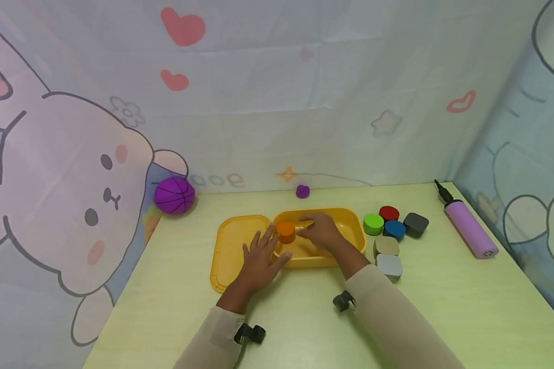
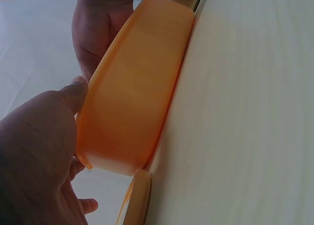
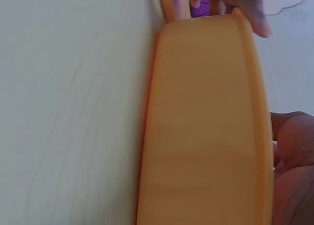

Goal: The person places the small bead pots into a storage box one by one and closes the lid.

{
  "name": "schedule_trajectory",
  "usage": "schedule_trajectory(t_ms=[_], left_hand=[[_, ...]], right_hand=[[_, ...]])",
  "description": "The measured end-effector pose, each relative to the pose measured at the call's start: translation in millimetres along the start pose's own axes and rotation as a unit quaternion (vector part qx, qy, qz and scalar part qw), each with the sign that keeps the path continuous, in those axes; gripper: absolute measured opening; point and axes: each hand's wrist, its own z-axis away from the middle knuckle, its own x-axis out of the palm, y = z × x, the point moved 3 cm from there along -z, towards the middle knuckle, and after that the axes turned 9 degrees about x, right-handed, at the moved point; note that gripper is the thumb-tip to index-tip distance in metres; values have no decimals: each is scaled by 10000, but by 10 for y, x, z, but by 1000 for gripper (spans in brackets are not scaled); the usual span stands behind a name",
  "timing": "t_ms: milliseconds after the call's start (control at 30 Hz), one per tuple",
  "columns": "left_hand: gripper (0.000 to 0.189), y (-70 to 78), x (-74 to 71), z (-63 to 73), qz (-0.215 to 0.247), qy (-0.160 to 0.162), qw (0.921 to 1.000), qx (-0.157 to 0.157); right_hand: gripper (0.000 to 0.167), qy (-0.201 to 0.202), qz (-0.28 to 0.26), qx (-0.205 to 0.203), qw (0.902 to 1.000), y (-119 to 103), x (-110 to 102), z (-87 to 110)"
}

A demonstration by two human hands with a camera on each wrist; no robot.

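From the head camera, the right hand [image 1: 322, 231] is over the orange box [image 1: 314, 263], fingers bent and parted, a gap between the tips, gripping nothing, right beside the orange disc [image 1: 285, 232] inside at the box's left end. The left hand [image 1: 258, 261] has its fingers spread wide at that end, thumb by the near rim, nothing in its grasp. The flat lid [image 1: 226, 251] hems in the left; the coloured blocks [image 1: 394, 230] crowd the right. Freer ground runs towards the tabletop's [image 1: 466, 307] left edge and front right. A purple ball [image 1: 174, 196] sits at the back left corner, a lilac cylinder [image 1: 471, 228] along the right edge. Pale, light-toned surface, printed curtain [image 1: 268, 113] behind!

Over to the left wrist: thumb on the rim, pale tabletop stretching alongside the wall.

Right wrist now: the box's long wall fills the middle, that hand partly hidden beyond its rim.
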Motion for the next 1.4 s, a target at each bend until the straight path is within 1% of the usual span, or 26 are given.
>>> schedule_trajectory(t_ms=[100, 233, 433, 567, 867, 967, 1033, 1133, 1267, 1400], left_hand=[[80, 1, 0, 2, 10, -2, 10000, -11], [79, 16, -15, 8, 46, 3, 10000, -33], [78, 37, -25, 4, 56, -1, 10000, -33], [78, 36, -21, -1, 44, -2, 10000, -25], [77, 23, -17, 2, 84, 7, 10000, -15], [77, 27, -24, 9, 103, 22, 9999, -4], [77, 27, -26, 14, 114, 29, 9999, 6], [77, 31, -23, 15, 105, 35, 9999, 35], [76, 24, -18, 9, 79, 40, 9999, 57], [76, 11, -25, 12, 108, 59, 9999, 80]], right_hand=[[43, 151, -257, 103, 9995, 2, -82, 84], [43, 336, -395, 118, 9986, 46, -182, 181], [45, 521, -376, 95, 9979, 147, -328, 303], [46, 551, -397, 95, 9976, 214, -442, 388], [48, 633, -219, 354, 9971, 310, -725, 571], [48, 727, -217, 261, 9968, 359, -811, 636], [47, 814, -246, 76, 9963, 391, -871, 680], [47, 944, -334, -51, 9950, 462, -974, 738], [48, 1080, -351, 19, 9935, 561, -1146, 794], [49, 1268, -275, -93, 9915, 669, -1313, 835]])
